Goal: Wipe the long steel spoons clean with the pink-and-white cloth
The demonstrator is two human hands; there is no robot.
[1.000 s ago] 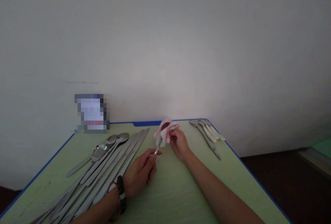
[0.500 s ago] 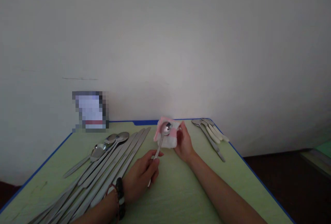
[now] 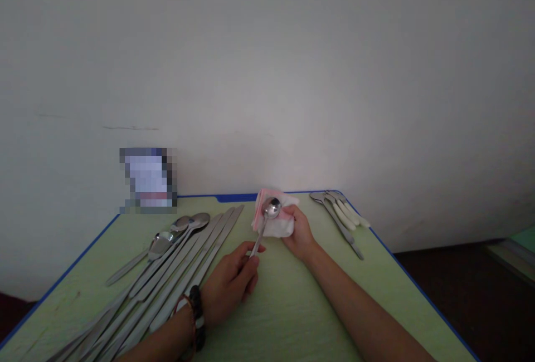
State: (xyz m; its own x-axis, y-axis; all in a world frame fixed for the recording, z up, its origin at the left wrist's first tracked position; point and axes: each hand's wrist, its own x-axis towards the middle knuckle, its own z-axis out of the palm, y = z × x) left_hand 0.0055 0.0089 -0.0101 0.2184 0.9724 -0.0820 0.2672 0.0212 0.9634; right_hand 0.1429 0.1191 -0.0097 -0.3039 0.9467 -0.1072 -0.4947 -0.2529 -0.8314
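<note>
My left hand [image 3: 234,278] is closed round the handle of a metal spoon [image 3: 271,208], whose bowl points away from me. A folded pink and white cloth [image 3: 281,229] lies behind the spoon's bowl. My right hand [image 3: 300,231] grips the cloth at its right side, thumb in front, the other fingers mostly hidden behind it. Left of my left hand, several table knives [image 3: 217,242] and spoons [image 3: 161,245] lie side by side on the table, partly under my left forearm.
The green table [image 3: 284,317] has a blue rim and stands against a pale wall [image 3: 267,83]. At the back right lie a metal spoon [image 3: 338,223] and several pieces of cutlery with cream handles [image 3: 351,217]. A blurred-out upright object [image 3: 148,178] stands at the back left.
My right hand has shifted the cloth slightly right, and its thumb now lies over the cloth's front near the spoon's bowl. The bowl has moved a little right; my left hand keeps its hold.
</note>
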